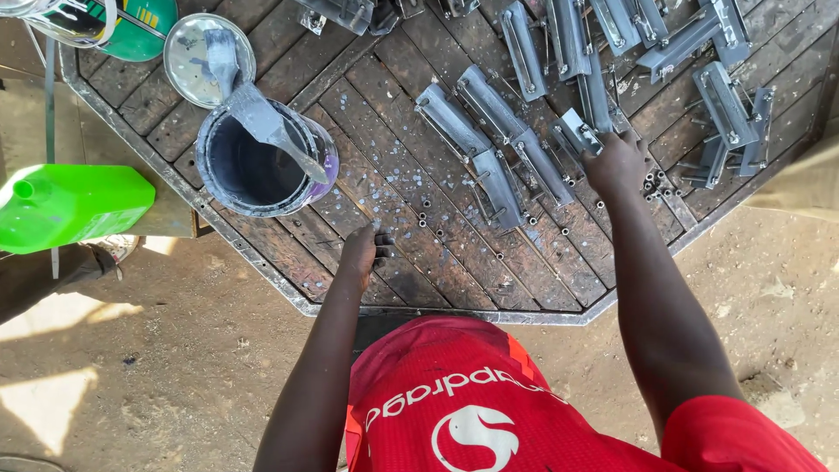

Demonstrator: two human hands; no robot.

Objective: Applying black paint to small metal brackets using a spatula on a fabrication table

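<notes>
Head view is looking straight down at two bare hands over a paint-speckled wooden table with a metal rim. Right hand is reaching out and closing its fingers on the near end of a small grey painted metal bracket, grasping it where it is lying among others of its kind. Just right of that hand, a cluster of short metal tubes is sitting on the boards. Left hand is resting near the table's front edge, fingers curled loosely and holding nothing, fingertips touching the wood. Between the hands, a few long grey brackets are lying tilted, side by side, with small bolts scattered near them. More brackets are spreading across the far right of the table. Well to the left, an open paint can is standing with a paint-coated brush lying across its mouth, its lid just behind. A green plastic jug is lying beside the table's left edge.
</notes>
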